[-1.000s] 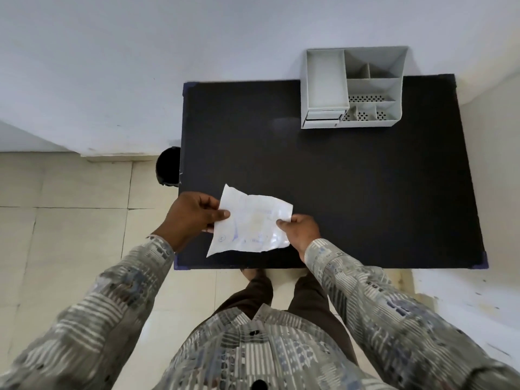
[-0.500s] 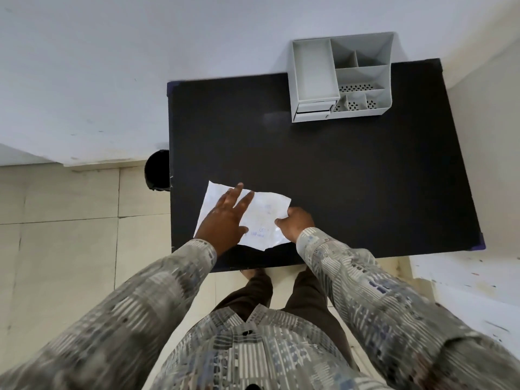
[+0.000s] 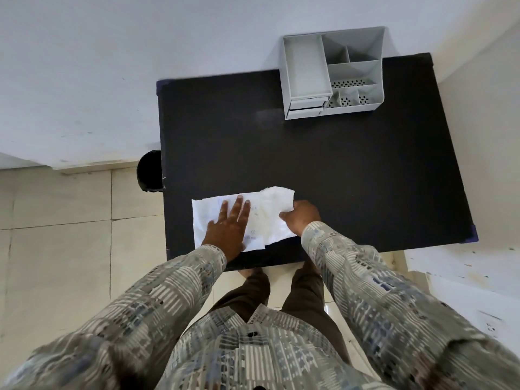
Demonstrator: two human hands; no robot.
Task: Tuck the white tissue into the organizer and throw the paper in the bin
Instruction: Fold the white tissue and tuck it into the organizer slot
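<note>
Head view, looking down at a black table [image 3: 323, 164] set against a white wall. One second earlier both hands held a crumpled sheet of paper [image 3: 213, 212] lifted above the near table edge; half a second earlier the sheet was down and the left palm had come onto it. Now the left hand [image 3: 229, 226] lies flat with fingers spread, pressing the paper against the table, grasping nothing. The right hand [image 3: 301, 216] is closed in a pinch on a softer white piece at the sheet's right end — probably the white tissue [image 3: 277, 198], though where tissue ends and paper begins is hard to tell. The white mass now reaches farther right than before, which suggests the two pieces are being drawn apart.

Consequence for the task: separation appears under way, and neither placement is done. The grey organizer [image 3: 305, 68] stands at the far table edge, well apart from the hands, its compartments looking empty. The dark bin [image 3: 149, 170] sits on the floor just beside the table's left side.
</note>
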